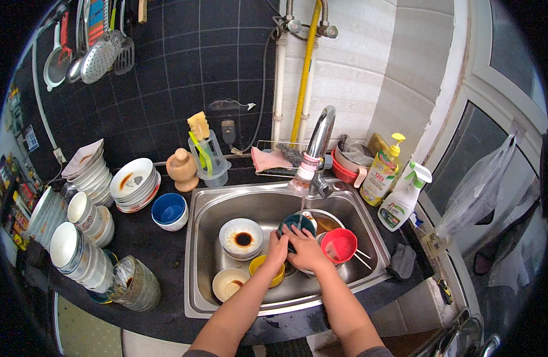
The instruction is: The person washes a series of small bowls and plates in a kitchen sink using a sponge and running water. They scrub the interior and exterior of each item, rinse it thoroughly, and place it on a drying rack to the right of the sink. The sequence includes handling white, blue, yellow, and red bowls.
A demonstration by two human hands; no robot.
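Round teal bowl point(297, 224) under thin water stream; fingers of left hand point(278, 249), right hand point(306, 250) grasping it.

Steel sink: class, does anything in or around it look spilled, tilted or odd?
The white ceramic bowl in the steel sink holds a dark brown puddle. The red plastic bowl lies tipped on its side. Nothing looks broken.

Both hands, the left hand point(278, 249) and the right hand point(308, 250), meet over a bowl point(297, 224) in the sink point(202, 279), under the tap point(314, 149). Stacked bowls point(134, 183) sit on the desk point(149, 238) left of the sink; two bottles point(383, 169) stand to its right.
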